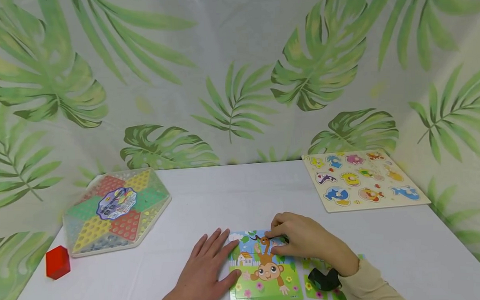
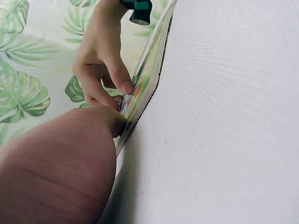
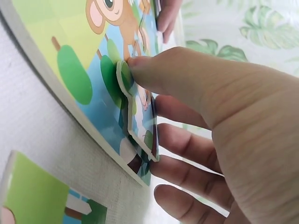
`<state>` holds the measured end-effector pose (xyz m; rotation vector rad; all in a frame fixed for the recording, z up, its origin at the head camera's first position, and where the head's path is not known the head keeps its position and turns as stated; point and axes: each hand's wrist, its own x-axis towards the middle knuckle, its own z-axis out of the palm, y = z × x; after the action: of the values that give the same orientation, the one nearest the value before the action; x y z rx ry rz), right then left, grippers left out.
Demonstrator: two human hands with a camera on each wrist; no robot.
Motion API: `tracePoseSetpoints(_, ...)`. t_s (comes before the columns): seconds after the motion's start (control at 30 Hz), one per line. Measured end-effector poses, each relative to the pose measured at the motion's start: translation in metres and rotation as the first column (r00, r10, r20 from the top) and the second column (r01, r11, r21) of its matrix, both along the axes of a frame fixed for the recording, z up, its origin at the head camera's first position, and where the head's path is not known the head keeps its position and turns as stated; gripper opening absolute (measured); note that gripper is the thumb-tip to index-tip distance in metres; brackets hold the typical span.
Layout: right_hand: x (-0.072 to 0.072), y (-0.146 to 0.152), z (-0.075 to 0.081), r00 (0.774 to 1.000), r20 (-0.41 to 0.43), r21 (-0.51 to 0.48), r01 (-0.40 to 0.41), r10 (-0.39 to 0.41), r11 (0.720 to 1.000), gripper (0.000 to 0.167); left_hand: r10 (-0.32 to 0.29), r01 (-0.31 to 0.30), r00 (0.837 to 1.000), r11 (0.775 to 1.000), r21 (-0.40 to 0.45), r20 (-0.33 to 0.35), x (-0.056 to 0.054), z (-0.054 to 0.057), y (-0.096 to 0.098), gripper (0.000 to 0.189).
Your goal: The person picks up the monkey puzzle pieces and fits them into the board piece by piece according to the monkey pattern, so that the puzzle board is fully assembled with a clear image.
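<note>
A monkey jigsaw board (image 1: 282, 294) lies flat on the white table in front of me. My left hand (image 1: 204, 272) rests with fingers spread along its left side, thumb and index finger over the edge. Over the upper right part of the board, my right hand (image 1: 306, 233) pinches a jigsaw piece (image 3: 140, 122) between thumb and fingers. In the right wrist view this piece is tilted, its near edge raised above the board's surface, with a green tree printed on it. My right fingers hide part of the monkey picture in the head view.
Several loose jigsaw pieces (image 1: 313, 291) lie right of the board, partly under the right wrist and its black camera (image 1: 324, 279). A hexagonal Chinese checkers board (image 1: 150, 199) and a red block (image 1: 58, 262) are at left. A sea-animal knob puzzle (image 1: 361, 203) lies back right.
</note>
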<state>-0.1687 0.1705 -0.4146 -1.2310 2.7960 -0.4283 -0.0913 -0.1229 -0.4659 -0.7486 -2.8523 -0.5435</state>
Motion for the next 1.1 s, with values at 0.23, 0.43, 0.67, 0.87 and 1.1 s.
tracePoseSetpoints(0.23, 0.001, 0.0, 0.0, 0.999, 0.025, -0.014, 0.024, -0.024, 1.0, 0.038, 0.002, -0.002, 1.0, 1.0, -0.002, -0.007, 0.0, 0.0, 0.0, 0.062)
tracePoseSetpoints(0.43, 0.002, -0.001, 0.001, 0.999, 0.029, -0.013, 0.032, -0.031, 0.999, 0.039, -0.003, 0.003, 1.0, 1.0, 0.011, -0.001, 0.0, 0.002, -0.001, 0.062)
tracePoseSetpoints(0.67, 0.002, -0.003, 0.002, 0.994, 0.102, -0.067, 0.039, -0.032, 0.997, 0.025, -0.001, 0.001, 1.0, 1.0, 0.007, -0.002, -0.001, 0.002, -0.001, 0.062)
tracePoseSetpoints(0.87, 0.0, 0.002, 0.004, 0.987, 0.163, -0.082, 0.031, -0.018, 0.996, 0.023, 0.0, 0.0, 1.0, 1.0, 0.008, 0.004, 0.0, 0.001, -0.001, 0.062)
tracePoseSetpoints(1.1, -0.005, 0.016, 0.008, 0.967, 0.253, -0.076, 0.019, 0.001, 0.997, 0.033, -0.005, 0.005, 1.0, 1.0, 0.007, -0.004, 0.0, 0.0, -0.001, 0.061)
